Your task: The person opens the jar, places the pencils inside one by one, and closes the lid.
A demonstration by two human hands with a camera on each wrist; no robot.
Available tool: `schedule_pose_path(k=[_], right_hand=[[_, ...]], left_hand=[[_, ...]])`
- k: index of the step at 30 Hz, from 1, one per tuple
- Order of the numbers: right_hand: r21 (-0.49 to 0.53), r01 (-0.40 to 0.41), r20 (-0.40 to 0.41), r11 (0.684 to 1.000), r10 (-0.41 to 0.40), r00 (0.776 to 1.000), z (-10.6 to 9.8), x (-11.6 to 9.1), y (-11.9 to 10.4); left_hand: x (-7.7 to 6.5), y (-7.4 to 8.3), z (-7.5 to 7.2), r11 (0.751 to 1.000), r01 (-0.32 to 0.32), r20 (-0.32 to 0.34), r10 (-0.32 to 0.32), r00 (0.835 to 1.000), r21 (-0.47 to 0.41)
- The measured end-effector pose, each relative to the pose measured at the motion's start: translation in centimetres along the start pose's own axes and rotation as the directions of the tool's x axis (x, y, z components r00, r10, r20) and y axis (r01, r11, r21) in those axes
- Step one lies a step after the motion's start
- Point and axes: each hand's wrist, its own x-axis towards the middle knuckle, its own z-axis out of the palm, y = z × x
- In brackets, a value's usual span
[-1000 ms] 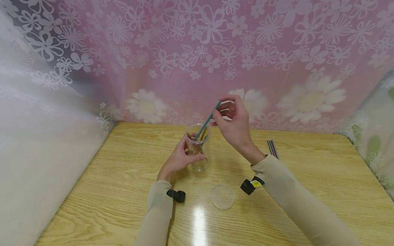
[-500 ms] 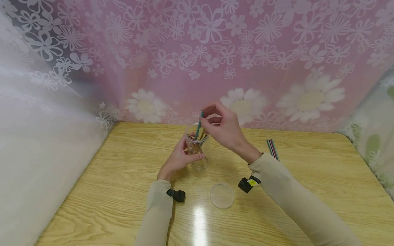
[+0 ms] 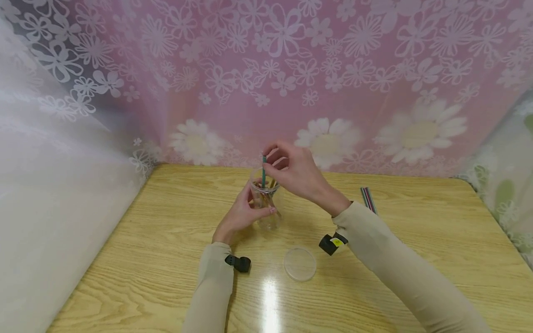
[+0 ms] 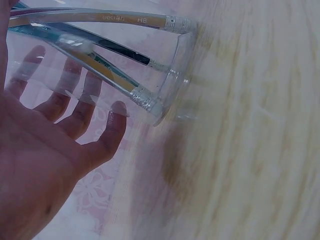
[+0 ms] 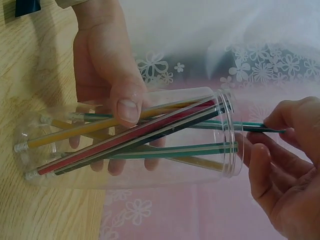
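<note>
A clear plastic jar (image 3: 268,225) stands on the table, gripped near its middle by my left hand (image 3: 243,213). Over the jar's mouth, my right hand (image 3: 296,173) pinches the upper part of a teal pencil (image 3: 264,173) between thumb and fingers. That pencil is nearly upright, its lower part inside the jar. Through the jar wall, the right wrist view shows several other pencils leaning inside, among them a yellow pencil (image 5: 65,134) and a red pencil (image 5: 100,151). Their eraser ends rest toward the jar's bottom. "HB" is readable on one pencil (image 4: 125,18) in the left wrist view.
A round clear lid (image 3: 300,264) lies flat on the wooden table (image 3: 150,259) in front of the jar. Several loose pencils (image 3: 368,200) lie together at the right, just beyond the right sleeve. A pink flowered curtain (image 3: 233,115) hangs along the table's back edge.
My right hand has moved left and brought the teal pencil from a slant to nearly upright, lower into the jar. My left hand and the jar stay about where they were.
</note>
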Motion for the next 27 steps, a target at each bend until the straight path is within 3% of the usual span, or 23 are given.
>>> schedule_pose_path(k=[17,27], right_hand=[[-0.187,-0.057,0.104,0.981,0.077,0.992,0.05,-0.17,0.70],[-0.218,-0.052,0.149,0.974,0.086,0.985,0.21,0.04,1.00]], left_hand=[[-0.27,0.04,0.06,1.000,0.004,-0.004,-0.004,1.000,-0.006],[-0.11,0.07,0.04,1.000,-0.008,-0.004,0.008,1.000,0.000]])
